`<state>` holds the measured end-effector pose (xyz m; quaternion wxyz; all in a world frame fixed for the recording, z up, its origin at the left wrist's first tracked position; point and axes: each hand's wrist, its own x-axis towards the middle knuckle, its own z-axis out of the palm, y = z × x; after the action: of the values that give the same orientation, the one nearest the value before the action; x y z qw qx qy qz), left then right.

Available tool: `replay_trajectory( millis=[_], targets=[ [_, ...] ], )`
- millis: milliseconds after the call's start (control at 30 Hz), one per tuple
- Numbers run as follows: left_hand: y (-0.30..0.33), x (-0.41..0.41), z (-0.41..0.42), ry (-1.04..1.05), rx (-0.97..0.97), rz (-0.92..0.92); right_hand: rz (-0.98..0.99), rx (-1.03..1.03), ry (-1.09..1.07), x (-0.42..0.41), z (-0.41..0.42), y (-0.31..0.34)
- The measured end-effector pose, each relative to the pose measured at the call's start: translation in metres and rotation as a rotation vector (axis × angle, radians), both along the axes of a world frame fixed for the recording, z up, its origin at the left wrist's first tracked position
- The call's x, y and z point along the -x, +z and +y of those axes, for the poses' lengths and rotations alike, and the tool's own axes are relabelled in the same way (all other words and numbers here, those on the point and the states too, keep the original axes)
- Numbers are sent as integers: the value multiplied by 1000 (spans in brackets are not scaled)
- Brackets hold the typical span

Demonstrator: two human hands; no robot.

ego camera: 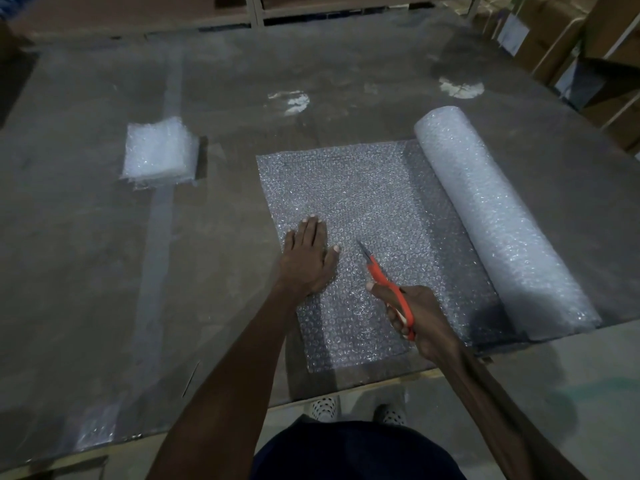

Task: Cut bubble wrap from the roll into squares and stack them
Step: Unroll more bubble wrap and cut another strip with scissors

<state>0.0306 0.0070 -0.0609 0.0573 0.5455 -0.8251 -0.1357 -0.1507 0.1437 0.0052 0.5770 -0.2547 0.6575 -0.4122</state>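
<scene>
A thick roll of bubble wrap (491, 216) lies on the right of the table, with a sheet (363, 188) unrolled from it toward the left. My left hand (308, 258) presses flat on the sheet's left part, fingers straight. My right hand (415, 317) grips orange-handled scissors (388, 285), whose blades point up and left over the sheet, just right of my left hand. A stack of cut squares (159, 150) rests far to the left.
The large table (104, 271) has a dull, reflective top with its front edge near my body. Cardboard boxes (554, 39) stand at the back right and shelving (256, 8) at the back. My feet show below the table edge.
</scene>
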Motion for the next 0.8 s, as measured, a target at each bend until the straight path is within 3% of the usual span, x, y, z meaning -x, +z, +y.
replay_trajectory(
  millis=[800],
  targets=[
    [-4, -1, -1, 6, 16, 33, 10, 4, 13, -7, -21, 1]
  ],
)
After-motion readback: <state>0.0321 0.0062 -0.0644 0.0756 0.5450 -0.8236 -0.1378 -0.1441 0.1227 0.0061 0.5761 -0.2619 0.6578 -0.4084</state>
